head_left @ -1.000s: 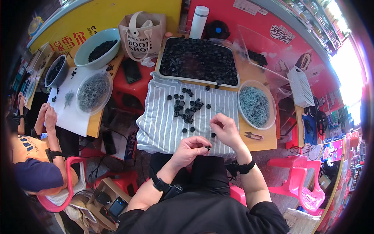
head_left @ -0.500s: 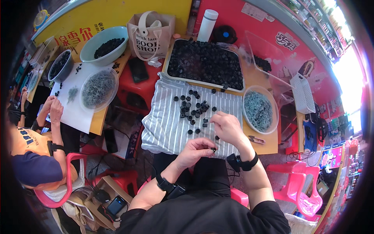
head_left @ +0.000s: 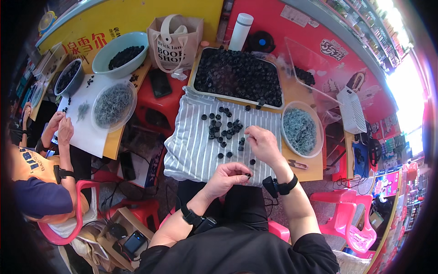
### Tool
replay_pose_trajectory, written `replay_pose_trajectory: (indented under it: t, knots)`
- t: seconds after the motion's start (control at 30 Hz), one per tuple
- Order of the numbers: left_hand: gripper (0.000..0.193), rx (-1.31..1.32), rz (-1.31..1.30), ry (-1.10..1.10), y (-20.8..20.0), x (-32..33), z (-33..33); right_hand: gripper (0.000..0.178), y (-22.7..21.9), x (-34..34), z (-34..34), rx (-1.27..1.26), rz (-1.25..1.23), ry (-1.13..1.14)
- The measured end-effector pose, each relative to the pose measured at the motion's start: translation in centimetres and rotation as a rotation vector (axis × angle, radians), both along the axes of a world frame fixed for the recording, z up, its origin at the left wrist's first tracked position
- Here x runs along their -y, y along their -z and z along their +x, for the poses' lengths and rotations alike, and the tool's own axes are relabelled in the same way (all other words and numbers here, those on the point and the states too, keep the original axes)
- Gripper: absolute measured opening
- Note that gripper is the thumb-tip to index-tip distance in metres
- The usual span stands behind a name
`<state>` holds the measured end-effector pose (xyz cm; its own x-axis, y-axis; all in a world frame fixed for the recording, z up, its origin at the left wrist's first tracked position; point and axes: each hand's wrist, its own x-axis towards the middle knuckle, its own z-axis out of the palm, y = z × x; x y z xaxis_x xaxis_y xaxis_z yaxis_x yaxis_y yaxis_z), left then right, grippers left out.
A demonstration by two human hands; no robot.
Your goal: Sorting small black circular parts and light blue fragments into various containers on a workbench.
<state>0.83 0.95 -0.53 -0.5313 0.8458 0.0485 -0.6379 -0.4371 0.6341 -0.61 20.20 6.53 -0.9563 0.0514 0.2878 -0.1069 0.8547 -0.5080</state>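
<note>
Over the near edge of a striped grey cloth [head_left: 191,155], my left hand [head_left: 226,178] pinches a small black round plastic piece [head_left: 247,176] between thumb and fingertips. My right hand [head_left: 264,145] hovers farther forward and to the right, its fingers drawn together; whatever they may hold is hidden. Beside its fingertips, a loose group of similar black pieces [head_left: 224,133] lies scattered on the cloth. Behind the cloth stands a white-rimmed tray [head_left: 219,95] heaped with many more. At the right, a round clear tub [head_left: 322,137] contains a tangle of thin blue-grey strands.
Small snips [head_left: 298,164] lie by the tub. A white bottle [head_left: 241,32] and a canvas tote bag [head_left: 175,45] stand at the back. On the left, a co-worker's hands [head_left: 64,128] work at another table with a green basin [head_left: 102,59] and a strand tub [head_left: 95,114].
The view has shifted slightly. My right hand's fingertips have moved a little forward beside the loose pieces; my left hand keeps its pinch on the black piece.
</note>
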Motion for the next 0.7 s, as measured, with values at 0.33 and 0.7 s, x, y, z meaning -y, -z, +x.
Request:
replay_pose_trajectory:
  t: [0.33,0.7]
  knots:
    - [0.014,0.007,-0.019,0.001,-0.10,0.00,-0.01,0.005,0.27,-0.37,-0.21,0.044,-0.013,-0.029]
    - [0.015,0.009,-0.007,0.010,-0.03,0.04,-0.10,0.007,0.65,-0.14,-0.53,0.043,0.170,-0.069]
